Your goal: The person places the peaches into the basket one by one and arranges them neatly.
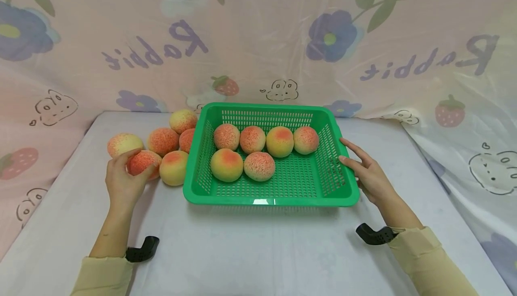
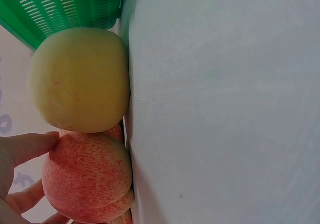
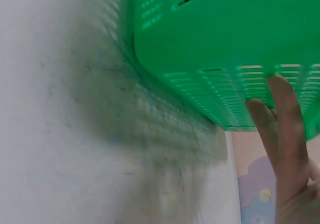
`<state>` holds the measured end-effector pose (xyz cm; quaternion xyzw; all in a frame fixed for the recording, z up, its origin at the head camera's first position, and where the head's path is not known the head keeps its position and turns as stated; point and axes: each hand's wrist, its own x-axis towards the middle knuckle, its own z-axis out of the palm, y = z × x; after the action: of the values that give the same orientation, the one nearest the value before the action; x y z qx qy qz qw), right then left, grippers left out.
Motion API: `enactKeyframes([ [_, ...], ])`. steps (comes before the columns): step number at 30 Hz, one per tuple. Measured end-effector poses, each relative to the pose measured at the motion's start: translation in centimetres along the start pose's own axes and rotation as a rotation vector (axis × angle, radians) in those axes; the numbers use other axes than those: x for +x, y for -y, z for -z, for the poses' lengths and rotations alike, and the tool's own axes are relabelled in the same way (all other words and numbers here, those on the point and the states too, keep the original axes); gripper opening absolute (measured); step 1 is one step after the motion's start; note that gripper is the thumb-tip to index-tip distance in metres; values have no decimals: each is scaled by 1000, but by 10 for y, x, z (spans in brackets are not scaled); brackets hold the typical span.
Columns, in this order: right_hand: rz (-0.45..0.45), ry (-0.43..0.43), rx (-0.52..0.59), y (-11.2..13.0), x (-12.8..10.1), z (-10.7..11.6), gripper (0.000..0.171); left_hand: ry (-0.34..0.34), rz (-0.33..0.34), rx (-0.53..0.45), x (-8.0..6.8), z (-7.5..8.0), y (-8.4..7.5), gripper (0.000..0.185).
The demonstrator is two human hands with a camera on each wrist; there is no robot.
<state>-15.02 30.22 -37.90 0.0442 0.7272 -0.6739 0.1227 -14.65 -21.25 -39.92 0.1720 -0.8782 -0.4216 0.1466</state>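
My left hand is around a red speckled peach on the table, thumb on one side and fingers on the other. In the left wrist view, that red peach sits against a yellow peach. A green plastic basket with slotted walls stands in the middle, holding several peaches in two rows at its back and left. At the basket's right side is my right hand, its fingertips touching the rim and outer wall. The right wrist view shows two straight fingers against the slotted wall.
More peaches lie left of the basket: a pale yellow one, an orange-red one, and one at the back. A printed cloth hangs behind the white table. Each wrist wears a black device.
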Motion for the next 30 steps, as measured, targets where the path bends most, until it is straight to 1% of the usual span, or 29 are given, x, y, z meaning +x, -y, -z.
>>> enactKeyframes([
  [13, 12, 6, 2, -2, -1, 1, 61, 21, 8, 10, 1, 1, -1, 55],
  [18, 19, 9, 10, -2, 0, 2, 61, 38, 20, 14, 2, 1, 0, 55],
  [25, 15, 7, 5, -3, 0, 2, 61, 73, 43, 32, 4, 3, 1, 60],
  [30, 9, 6, 4, -3, 1, 1, 61, 112, 63, 35, 4, 5, 2, 64],
])
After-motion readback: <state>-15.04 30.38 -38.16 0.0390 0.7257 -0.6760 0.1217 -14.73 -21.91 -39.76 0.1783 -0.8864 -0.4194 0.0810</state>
